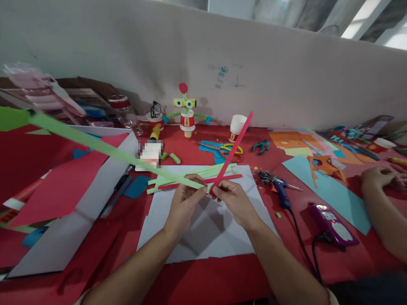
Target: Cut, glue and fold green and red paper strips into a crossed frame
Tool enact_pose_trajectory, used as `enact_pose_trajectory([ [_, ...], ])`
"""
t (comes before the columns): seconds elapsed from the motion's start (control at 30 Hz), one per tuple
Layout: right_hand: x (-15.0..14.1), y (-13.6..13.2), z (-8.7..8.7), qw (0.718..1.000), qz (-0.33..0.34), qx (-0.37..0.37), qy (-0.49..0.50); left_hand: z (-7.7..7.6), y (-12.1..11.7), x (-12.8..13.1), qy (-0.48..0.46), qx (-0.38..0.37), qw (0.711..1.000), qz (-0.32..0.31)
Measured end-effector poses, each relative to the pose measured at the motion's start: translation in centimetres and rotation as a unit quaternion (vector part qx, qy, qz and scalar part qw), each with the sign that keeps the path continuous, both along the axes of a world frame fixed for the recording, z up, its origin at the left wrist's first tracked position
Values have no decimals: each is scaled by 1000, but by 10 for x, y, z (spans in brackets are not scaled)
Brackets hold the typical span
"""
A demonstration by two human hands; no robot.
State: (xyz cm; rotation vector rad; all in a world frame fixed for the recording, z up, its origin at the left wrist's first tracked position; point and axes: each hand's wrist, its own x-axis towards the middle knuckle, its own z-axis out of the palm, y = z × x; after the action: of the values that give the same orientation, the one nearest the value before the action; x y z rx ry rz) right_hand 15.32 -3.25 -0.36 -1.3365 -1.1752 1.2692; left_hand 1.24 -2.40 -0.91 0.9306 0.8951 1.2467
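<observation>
My left hand point(187, 197) pinches the end of a light green paper strip point(104, 146), which runs up and away to the far left. In my right hand point(233, 199) is the lower end of a red paper strip point(233, 150), slanting up to the right. The two strip ends come close together between my fingertips; whether they overlap is hard to see. Both hands are over a white sheet point(210, 237). At its top edge, behind my hands, lie several green strips point(203, 173) and another red strip point(237, 178).
Behind the sheet stand a paper-cup figure point(187, 120), stacked paper cups point(237, 127), yellow-handled scissors point(233, 149) and pliers point(261, 146). To the right are a glue gun point(281, 192) and a purple power socket point(333, 224). Another person's arm point(381, 203) rests far right. A box point(68, 228) of coloured paper sits left.
</observation>
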Motion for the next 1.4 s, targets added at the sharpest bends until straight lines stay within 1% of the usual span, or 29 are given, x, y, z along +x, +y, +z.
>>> enact_pose_trajectory([
  [0.07, 3, 1, -1, 999, 8, 22, -43, 0, 1, 0, 8, -50, 998, -42],
  [0.13, 5, 2, -1, 997, 9, 40, -63, 0, 2, -1, 10, -81, 994, -66],
  [0.2, 6, 3, 0, 998, 1, 34, -47, 1, 2, -1, 8, -93, 993, -69],
  [0.27, 6, 4, 0, 1000, -8, 10, -11, 2, 2, -1, 11, -101, 992, -69],
  [0.43, 3, 5, 1, 999, -8, -21, 46, 1, 4, -4, 10, -101, 992, -69],
  [0.5, 4, 6, 1, 997, -43, -20, 56, 0, 6, -7, 6, -101, 993, -68],
  [0.6, 6, 6, 2, 989, -140, -4, 45, 0, 9, -9, -3, -110, 992, -62],
  [0.63, 6, 6, 2, 987, -156, 1, 39, -1, 9, -10, -8, -115, 992, -60],
  [0.67, 7, 6, 2, 987, -156, 5, 34, -1, 9, -10, -12, -121, 991, -59],
  [0.7, 7, 5, 2, 989, -142, 10, 30, -1, 10, -10, -15, -125, 990, -57],
  [0.8, 5, 4, 2, 996, -80, 36, 22, -2, 10, -10, -19, -127, 990, -56],
  [0.97, 0, 0, 0, 997, -70, 14, 12, -1, 10, -10, -31, -127, 990, -52],
  [1.1, -4, -3, -4, 999, -23, 30, 6, 0, 8, -8, -16, -114, 992, -50],
  [1.2, -6, -3, -6, 999, -23, 20, 21, 2, 7, -6, -13, -86, 995, -40],
  [1.3, -9, -3, -5, 998, -33, 14, 47, 4, 7, -6, 0, -77, 997, -29],
  [1.4, -10, -3, -2, 997, -37, 6, 67, 5, 6, -6, 1, -75, 996, -40],
])
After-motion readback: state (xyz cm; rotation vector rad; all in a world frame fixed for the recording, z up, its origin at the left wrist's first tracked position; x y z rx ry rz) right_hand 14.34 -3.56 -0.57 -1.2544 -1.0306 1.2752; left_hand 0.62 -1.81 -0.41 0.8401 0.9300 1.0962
